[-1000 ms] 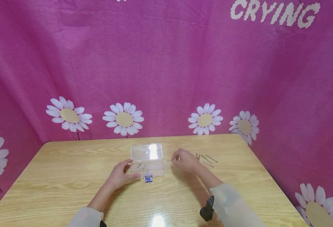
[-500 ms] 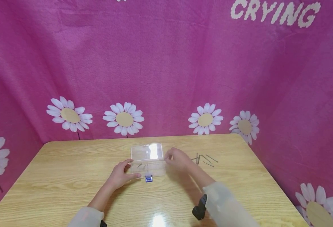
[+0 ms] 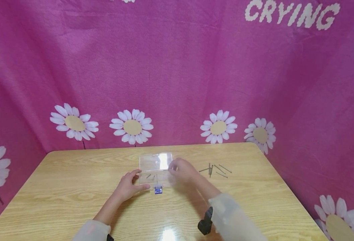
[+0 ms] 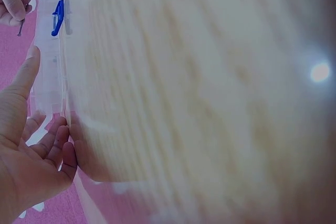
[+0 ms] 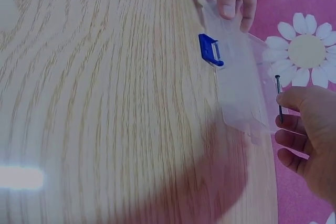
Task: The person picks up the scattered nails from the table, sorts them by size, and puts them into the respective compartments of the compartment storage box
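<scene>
A clear plastic box [image 3: 164, 182] stands on the table with its lid [image 3: 148, 161] swung back. On its front hangs a blue latch [image 3: 158, 190]. My left hand [image 3: 128, 186] holds the box by its left end, thumb along the front edge and fingers at the far left corner. Between the thumb and fingertips of my right hand [image 5: 310, 129] is a dark nail [image 5: 279, 98], pinched with its flat head up. That hand is over the box's right part and partly hides it in the head view. A few small nails [image 3: 148, 176] lie in the left compartment.
Several long nails [image 3: 222, 169] lie scattered on the wooden table [image 3: 74, 187], right of the box. A pink cloth [image 3: 177, 83] with white daisies hangs behind and at both sides. Light glares off the table's front middle.
My right hand has moved left with the nail, from beside the box to over its right part. My left hand and the box have stayed put.
</scene>
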Action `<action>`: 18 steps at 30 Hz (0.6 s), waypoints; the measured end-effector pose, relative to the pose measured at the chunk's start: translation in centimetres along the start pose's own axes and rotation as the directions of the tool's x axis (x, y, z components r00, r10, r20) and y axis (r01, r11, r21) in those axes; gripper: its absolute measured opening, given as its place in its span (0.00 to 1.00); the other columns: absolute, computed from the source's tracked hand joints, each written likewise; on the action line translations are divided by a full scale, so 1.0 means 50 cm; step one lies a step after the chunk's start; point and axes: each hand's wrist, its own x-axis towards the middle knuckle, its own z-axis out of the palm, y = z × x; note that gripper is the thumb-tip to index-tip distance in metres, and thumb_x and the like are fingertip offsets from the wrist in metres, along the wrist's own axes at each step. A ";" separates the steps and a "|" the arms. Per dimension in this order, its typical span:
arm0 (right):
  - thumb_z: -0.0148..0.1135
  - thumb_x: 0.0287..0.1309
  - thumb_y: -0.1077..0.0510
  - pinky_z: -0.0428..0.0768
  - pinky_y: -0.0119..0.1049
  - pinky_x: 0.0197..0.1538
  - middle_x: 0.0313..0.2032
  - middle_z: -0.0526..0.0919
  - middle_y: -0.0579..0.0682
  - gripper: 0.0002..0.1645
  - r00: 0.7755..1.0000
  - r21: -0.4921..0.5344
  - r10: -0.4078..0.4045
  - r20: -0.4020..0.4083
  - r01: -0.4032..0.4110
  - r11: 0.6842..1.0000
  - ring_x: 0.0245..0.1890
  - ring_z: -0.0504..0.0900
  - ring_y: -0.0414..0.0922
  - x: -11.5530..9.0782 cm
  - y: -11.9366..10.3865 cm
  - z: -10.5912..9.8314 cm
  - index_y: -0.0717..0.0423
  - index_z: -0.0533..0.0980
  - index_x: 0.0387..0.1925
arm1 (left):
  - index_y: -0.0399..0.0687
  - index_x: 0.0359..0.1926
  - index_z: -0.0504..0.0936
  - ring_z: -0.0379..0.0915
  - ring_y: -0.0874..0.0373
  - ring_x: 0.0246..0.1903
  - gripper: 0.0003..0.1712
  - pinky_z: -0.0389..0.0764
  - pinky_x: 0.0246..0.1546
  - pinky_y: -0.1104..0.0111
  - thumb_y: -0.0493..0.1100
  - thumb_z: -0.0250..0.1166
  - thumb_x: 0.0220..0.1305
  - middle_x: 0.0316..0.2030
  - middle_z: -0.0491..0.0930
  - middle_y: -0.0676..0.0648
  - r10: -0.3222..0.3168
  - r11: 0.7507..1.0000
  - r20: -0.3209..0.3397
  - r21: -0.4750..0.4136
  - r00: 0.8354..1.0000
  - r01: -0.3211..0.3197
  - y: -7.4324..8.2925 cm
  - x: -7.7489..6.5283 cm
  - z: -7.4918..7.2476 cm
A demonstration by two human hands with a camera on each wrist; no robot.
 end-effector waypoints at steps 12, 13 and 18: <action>0.53 0.64 0.54 0.78 0.34 0.41 0.36 0.77 0.48 0.10 0.999 0.069 0.006 0.044 -0.009 0.998 0.37 0.76 0.43 0.009 -0.003 0.022 0.56 0.76 0.37 | 0.42 0.64 0.66 0.69 0.48 0.52 0.48 0.72 0.55 0.52 0.58 0.73 0.46 0.52 0.74 0.39 0.012 1.000 -0.005 0.003 1.000 -0.012 -0.002 0.000 0.002; 0.53 0.64 0.54 0.78 0.34 0.40 0.35 0.77 0.48 0.10 0.999 0.067 0.009 0.046 -0.012 0.998 0.36 0.76 0.43 0.009 -0.003 0.024 0.56 0.76 0.37 | 0.42 0.64 0.66 0.69 0.48 0.52 0.48 0.72 0.55 0.52 0.58 0.73 0.46 0.52 0.74 0.39 0.011 1.000 -0.003 0.003 1.000 -0.011 -0.002 0.001 0.002; 0.54 0.64 0.54 0.78 0.34 0.38 0.34 0.78 0.49 0.11 0.998 0.090 0.014 0.057 -0.019 0.996 0.34 0.76 0.43 0.013 -0.005 0.030 0.57 0.77 0.36 | 0.42 0.64 0.67 0.69 0.47 0.52 0.48 0.72 0.55 0.52 0.58 0.73 0.46 0.52 0.74 0.39 0.008 1.000 -0.002 0.006 1.000 -0.008 0.001 0.000 0.001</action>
